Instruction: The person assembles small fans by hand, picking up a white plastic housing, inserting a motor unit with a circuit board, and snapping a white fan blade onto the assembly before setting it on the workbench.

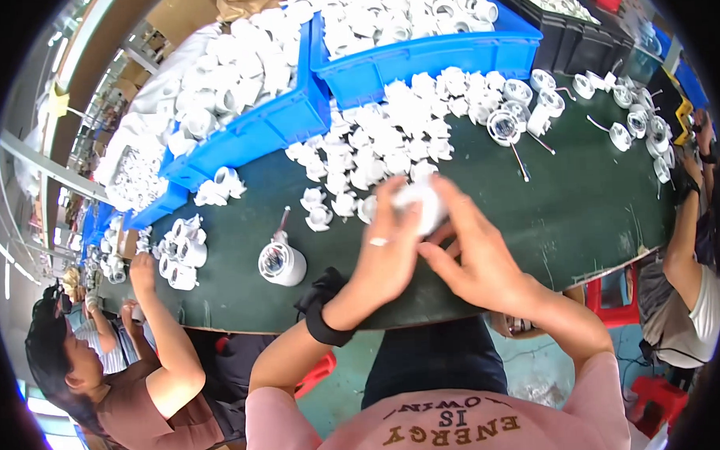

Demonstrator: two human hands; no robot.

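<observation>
My left hand [384, 244] and my right hand [476, 249] meet over the dark green table [581, 209], both wrapped around one small white plastic part [419, 201]. A ring shows on a left finger and a black band sits on that wrist. Just beyond my hands lies a loose heap of the same white plastic parts [388, 133]. A finished white round piece with a clear insert [280, 263] stands to the left of my left hand, apart from it.
Blue bins [418, 60] heaped with white parts line the far side. More round pieces and thin metal pins [520, 162] lie at the far right. One person's arm [161, 327] reaches onto the table at the left; another person [686, 245] works at the right edge.
</observation>
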